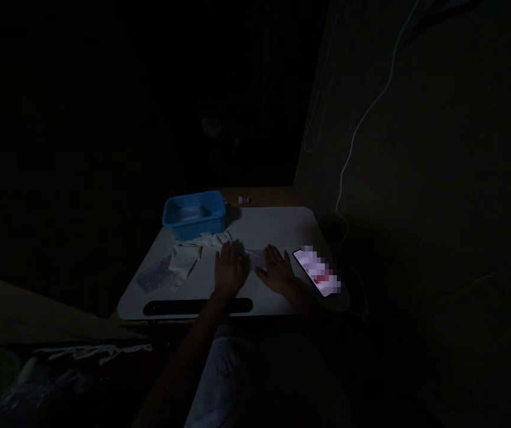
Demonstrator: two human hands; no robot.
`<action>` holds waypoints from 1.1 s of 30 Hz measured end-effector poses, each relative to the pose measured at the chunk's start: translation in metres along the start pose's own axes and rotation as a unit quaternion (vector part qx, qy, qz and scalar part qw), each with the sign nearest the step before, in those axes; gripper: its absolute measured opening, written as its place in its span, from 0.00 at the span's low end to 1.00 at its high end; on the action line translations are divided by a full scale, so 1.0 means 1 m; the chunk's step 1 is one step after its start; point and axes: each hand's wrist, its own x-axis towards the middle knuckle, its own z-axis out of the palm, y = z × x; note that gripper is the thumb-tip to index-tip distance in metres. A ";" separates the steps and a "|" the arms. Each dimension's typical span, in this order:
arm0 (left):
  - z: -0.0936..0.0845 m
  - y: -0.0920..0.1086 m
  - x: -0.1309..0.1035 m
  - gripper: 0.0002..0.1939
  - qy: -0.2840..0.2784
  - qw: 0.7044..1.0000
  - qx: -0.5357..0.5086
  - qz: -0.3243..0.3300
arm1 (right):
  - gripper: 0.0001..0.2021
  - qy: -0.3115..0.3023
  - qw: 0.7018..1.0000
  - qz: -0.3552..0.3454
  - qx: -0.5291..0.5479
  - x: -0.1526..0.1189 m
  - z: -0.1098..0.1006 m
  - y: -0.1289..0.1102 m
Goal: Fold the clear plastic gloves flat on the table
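Observation:
Both hands lie palm down over a small white table [277, 229] in dim light. My left hand [229, 270] is open beside a clear plastic piece [255, 259], its fingers pointing away from me. On the other side of that plastic, my right hand [277, 268] is open too, fingers spread and touching its edge. Left of my left hand are a pale packet [185, 260] and a flat clear plastic bag [154, 274]. Crumpled white material [213, 239] lies just beyond my left fingertips.
A blue basin [199, 227] stands at the table's back left. A small bottle [244, 201] lies behind the table. At the right is a lit phone [311, 268]. A white cable [357, 128] hangs along the right wall. The near edge has a dark slot [175, 307].

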 end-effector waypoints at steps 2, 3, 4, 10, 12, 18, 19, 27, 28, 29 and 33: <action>-0.002 0.012 0.006 0.26 -0.042 0.996 -0.021 0.073 | 0.33 -0.006 1.000 0.003 0.006 0.000 -0.001 -0.001; -0.001 0.020 0.009 0.26 -0.070 0.991 -0.032 0.107 | 0.32 -0.010 1.000 0.004 0.008 0.000 -0.002 -0.001; 0.001 0.028 0.012 0.26 -0.092 0.986 -0.043 0.133 | 0.32 -0.014 1.000 0.003 0.009 0.000 -0.002 -0.001; 0.022 0.053 0.022 0.27 -0.162 0.974 -0.050 0.152 | 0.30 -0.010 1.000 -0.016 0.001 0.000 -0.002 0.000; 0.026 0.050 0.022 0.27 -0.171 0.975 -0.041 0.132 | 0.30 -0.009 1.000 -0.018 -0.002 0.000 -0.002 0.000; 0.020 0.037 0.019 0.28 -0.176 0.978 -0.013 0.107 | 0.29 -0.008 1.000 0.001 -0.002 0.000 -0.002 -0.001; 0.019 0.036 0.018 0.28 -0.173 0.979 -0.009 0.103 | 0.30 -0.003 1.000 0.001 -0.005 0.000 -0.002 -0.001; 0.013 0.019 0.011 0.28 -0.129 0.987 0.030 0.091 | 0.33 0.020 1.000 -0.002 -0.009 0.000 0.004 0.001; 0.014 0.015 0.011 0.28 -0.121 0.988 0.036 0.090 | 0.33 0.020 1.000 -0.002 -0.009 0.000 0.004 0.001; 0.015 0.012 0.010 0.28 -0.115 0.989 0.040 0.088 | 0.33 0.019 1.000 -0.003 -0.009 0.000 0.004 0.001; 0.017 0.001 0.007 0.29 -0.087 0.992 0.057 0.069 | 0.35 0.023 1.000 -0.004 -0.014 -0.001 0.005 0.002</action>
